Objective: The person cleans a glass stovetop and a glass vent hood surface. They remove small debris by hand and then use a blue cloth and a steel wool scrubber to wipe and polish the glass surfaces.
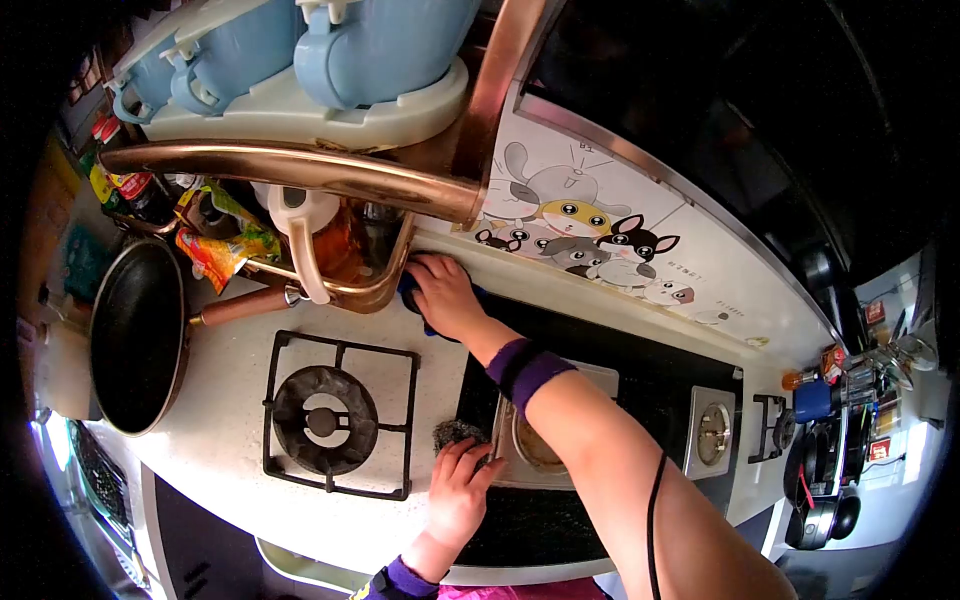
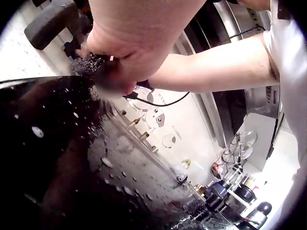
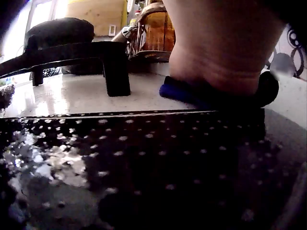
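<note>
My left hand (image 1: 459, 497) curls its fingers over a dark steel wool scrubber (image 1: 455, 432) at the left edge of the black glass cooktop (image 1: 640, 355). In the left wrist view, the hand (image 2: 139, 38) is above the wool (image 2: 85, 64), its fingertips partly hidden. My right hand (image 1: 444, 292) lies with fingers extended on a dark blue cloth (image 1: 409, 288) at the back, beside the copper-coloured rack. The right wrist view shows that hand (image 3: 220, 48) pressing the cloth (image 3: 180, 92) on the white counter; its fingers are hidden. White spots and wet patches mark the glass.
A black pan support (image 1: 411, 420) stands on the white counter around a burner, with a frying pan (image 1: 140, 335) farther left. Light blue cups (image 1: 390, 50) sit on the rack (image 1: 300, 165) above bottles and packets. A burner recess with a metal surround (image 1: 603, 380) is under my right forearm.
</note>
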Tool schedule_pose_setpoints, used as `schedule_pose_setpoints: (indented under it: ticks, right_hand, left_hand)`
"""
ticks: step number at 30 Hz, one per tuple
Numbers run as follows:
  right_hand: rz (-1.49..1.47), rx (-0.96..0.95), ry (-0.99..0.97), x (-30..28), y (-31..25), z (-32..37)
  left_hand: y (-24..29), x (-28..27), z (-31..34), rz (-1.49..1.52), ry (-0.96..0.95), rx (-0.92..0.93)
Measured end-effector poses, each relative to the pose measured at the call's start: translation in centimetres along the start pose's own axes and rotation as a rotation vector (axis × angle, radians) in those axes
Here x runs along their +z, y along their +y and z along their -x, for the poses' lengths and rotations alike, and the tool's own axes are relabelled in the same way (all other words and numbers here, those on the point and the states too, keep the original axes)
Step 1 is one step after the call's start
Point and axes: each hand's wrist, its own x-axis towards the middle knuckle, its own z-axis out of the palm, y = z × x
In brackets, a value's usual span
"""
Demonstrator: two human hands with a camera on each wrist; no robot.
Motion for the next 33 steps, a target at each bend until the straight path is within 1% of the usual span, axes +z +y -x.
schedule_pose_setpoints:
  ticks: [2, 3, 6, 7, 10, 11, 12, 14, 15, 18, 19, 20, 22, 24, 26, 28, 30, 31, 33]
  right_hand:
    - [-0.026, -0.031, -0.029, 0.1, -0.5, -0.1]
    - [-0.058, -0.069, -0.081, -0.6, -0.9, 0.4]
    - [-0.171, -0.236, -0.216, -2.3, -2.3, 3.6]
    - [-0.239, -0.241, -0.220, -2.3, -2.5, 4.3]
    - [-0.122, -0.233, -0.207, -2.5, -1.1, 3.7]
    - [0.007, -0.158, -0.180, -2.3, -0.5, 2.8]
    - [0.041, -0.096, -0.095, -2.4, -0.1, 1.6]
    - [0.038, -0.009, -0.010, -1.4, 0.0, 0.2]
    - [0.050, -0.006, 0.029, -1.0, -0.3, 0.4]
    - [0.030, -0.023, -0.094, -1.7, -1.6, 2.9]
    - [-0.043, -0.061, -0.122, -2.1, -1.8, 4.3]
    - [-0.015, -0.113, -0.107, -2.3, -2.0, 5.4]
    - [-0.005, -0.131, -0.116, -2.6, -1.5, 4.8]
    - [0.129, -0.013, -0.020, -1.8, -1.1, 3.0]
    - [0.114, 0.087, 0.074, -1.1, -0.9, 1.1]
    - [0.161, 0.082, 0.187, 0.0, -1.1, 1.4]
    - [0.126, 0.051, 0.100, -0.3, -1.7, 2.4]
    - [0.068, -0.001, 0.080, -0.7, -2.0, 3.0]
    - [0.018, -0.050, -0.148, -2.4, -1.7, 4.2]
  left_hand:
    - [0.1, -0.3, -0.1, 0.008, 0.014, -0.006]
    - [0.3, -0.7, -0.2, 0.014, 0.016, -0.011]
    - [0.9, -1.3, -0.3, 0.050, 0.024, 0.001]
    - [1.0, -1.5, -0.3, 0.064, 0.023, 0.007]
    - [1.3, -1.9, -0.4, 0.081, 0.012, 0.034]
    - [1.3, -2.0, -0.4, 0.086, 0.022, 0.039]
    - [1.3, -2.0, -0.5, 0.091, 0.031, 0.043]
    - [1.2, -2.1, -0.6, 0.091, 0.036, 0.035]
    - [1.2, -2.1, -0.6, 0.089, 0.030, 0.027]
    - [1.6, -2.2, -0.5, 0.089, 0.025, 0.022]
    - [1.8, -2.2, -0.4, 0.093, 0.025, 0.021]
    - [1.9, -2.1, -0.3, 0.106, 0.025, 0.024]
    - [2.0, -2.0, -0.1, 0.127, 0.018, 0.023]
    - [2.2, -2.1, 0.1, 0.128, 0.008, 0.034]
    - [2.0, -2.3, -0.1, 0.121, 0.010, 0.036]
    - [2.2, -2.4, 0.2, 0.127, 0.008, 0.029]
    - [2.4, -2.4, 0.1, 0.127, 0.014, 0.035]
    - [2.6, -2.4, 0.3, 0.128, 0.017, 0.036]
    - [2.7, -2.2, 0.7, 0.132, 0.005, 0.034]
